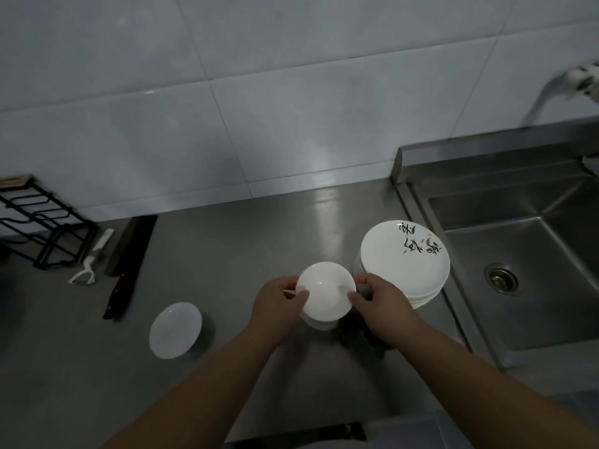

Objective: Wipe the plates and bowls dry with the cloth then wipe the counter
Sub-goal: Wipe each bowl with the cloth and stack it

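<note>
A small white bowl (325, 291) is held above the steel counter (227, 254). My left hand (278, 303) grips its left rim and my right hand (379, 303) grips its right rim. More white bowls seem to be stacked right beneath it. A dark cloth (359, 338) lies crumpled on the counter under my right hand and wrist. A stack of white plates (405, 257) with black markings on the top one stands just right of the bowl. Another small white dish (175, 330) sits alone to the left.
A steel sink (525, 273) with a drain lies to the right, a tap above it. At the left of the counter are a black wire rack (39, 222), a white peeler (89, 260) and a dark-handled knife (128, 264). A tiled wall runs behind.
</note>
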`<state>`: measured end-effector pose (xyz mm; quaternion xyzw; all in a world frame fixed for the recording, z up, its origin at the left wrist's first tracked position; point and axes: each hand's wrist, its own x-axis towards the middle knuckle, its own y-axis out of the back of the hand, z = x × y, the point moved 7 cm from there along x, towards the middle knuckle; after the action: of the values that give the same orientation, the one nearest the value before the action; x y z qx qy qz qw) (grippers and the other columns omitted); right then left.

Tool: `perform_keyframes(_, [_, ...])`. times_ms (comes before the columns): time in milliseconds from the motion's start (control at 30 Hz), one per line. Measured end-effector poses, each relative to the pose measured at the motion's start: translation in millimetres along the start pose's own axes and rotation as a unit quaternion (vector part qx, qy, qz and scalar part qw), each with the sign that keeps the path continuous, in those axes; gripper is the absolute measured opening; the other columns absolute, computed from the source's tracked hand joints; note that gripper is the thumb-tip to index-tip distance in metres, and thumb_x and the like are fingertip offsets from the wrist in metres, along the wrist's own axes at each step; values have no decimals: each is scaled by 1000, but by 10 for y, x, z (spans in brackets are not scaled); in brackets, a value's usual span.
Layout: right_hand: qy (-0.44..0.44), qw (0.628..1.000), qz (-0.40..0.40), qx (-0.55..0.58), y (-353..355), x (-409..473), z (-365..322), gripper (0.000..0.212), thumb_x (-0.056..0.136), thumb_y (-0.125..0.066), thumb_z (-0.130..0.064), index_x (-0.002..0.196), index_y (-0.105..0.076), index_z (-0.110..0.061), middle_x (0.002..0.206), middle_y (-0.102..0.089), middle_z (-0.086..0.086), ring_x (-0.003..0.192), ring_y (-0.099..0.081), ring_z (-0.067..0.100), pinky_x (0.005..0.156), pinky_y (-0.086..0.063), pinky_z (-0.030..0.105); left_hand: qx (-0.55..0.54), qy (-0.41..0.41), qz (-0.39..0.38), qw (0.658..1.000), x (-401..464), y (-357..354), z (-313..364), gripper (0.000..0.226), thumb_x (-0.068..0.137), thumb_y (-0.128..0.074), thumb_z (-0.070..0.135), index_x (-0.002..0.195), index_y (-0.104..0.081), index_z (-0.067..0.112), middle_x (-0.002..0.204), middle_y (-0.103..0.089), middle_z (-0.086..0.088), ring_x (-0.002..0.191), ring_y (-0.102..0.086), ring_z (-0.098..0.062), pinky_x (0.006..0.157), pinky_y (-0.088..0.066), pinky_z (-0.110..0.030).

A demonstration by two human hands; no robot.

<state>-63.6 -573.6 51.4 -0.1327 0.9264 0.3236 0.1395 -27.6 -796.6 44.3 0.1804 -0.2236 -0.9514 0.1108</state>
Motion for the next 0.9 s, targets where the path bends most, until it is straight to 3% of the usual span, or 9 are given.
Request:
perform_keyframes(67, [0,1000,-2,-16,5,-1,-10,20,96,-68,-33,115,-64,-35,93,-66,-16,85,-58,-3,75,-42,26,47,-26,-2,999,25,-1,23,21,86,-74,22,105,-74,30,93,-72,11,79,-66,0,63,-45,-5])
perform_keyframes(233, [-18,996,0,-92,66,-48,-33,23,93,-68,-40,114,-62,-32,98,-67,-10,91,-61,13,79,-45,29,82,-48,-4,995,55,30,-24,28,84,-74,26,112,-72,31,104,-70,8,78,-63,6,63,-41,-3])
perform_keyframes(300, [-29,993,0,-118,110,-98,-68,23,92,-69,-41,111,-60,-31,96,-67,-10,91,-63,14,79,-50,32,76,-45,2,996,31,92,-74,36,86,-75,27,121,-70,25,112,-67,7,85,-63,5,73,-45,-9])
perform_keyframes(400, [-37,988,-10,-150,114,-196,-168,18,89,-69,-38,103,-62,-29,91,-70,-9,87,-66,13,79,-54,34,57,-42,0,997,-30,234,-186,43,87,-75,27,128,-67,23,118,-67,9,94,-65,0,91,-54,-28])
perform_keyframes(567, [-25,976,-71,-203,-256,-342,-536,10,92,-65,-36,102,-65,-33,95,-73,-11,93,-68,13,87,-55,35,62,-21,16,998,-152,776,-539,36,89,-74,26,125,-68,26,112,-67,11,92,-65,-2,89,-53,-27])
perform_keyframes(700, [-13,979,-120,-167,-865,-381,-837,11,94,-65,-36,104,-68,-34,94,-73,-13,85,-66,4,73,-48,21,92,12,59,994,-244,1417,-1032,31,90,-74,26,121,-70,25,107,-70,10,85,-64,-4,84,-50,-26])
perform_keyframes(800, [-12,982,-155,-109,-1439,-370,-1025,17,97,-64,-33,114,-68,-34,105,-73,-9,90,-67,6,83,-54,24,125,52,115,984,-354,1977,-1458,32,90,-72,26,121,-69,22,109,-66,5,86,-62,-11,80,-46,-26])
perform_keyframes(900, [-43,982,-176,-47,-1986,-363,-1160,24,100,-62,-34,123,-67,-30,102,-73,-8,91,-69,9,87,-57,30,137,111,149,973,-429,2409,-1907,43,89,-71,30,130,-63,17,122,-62,-4,102,-63,-22,92,-52,-34])
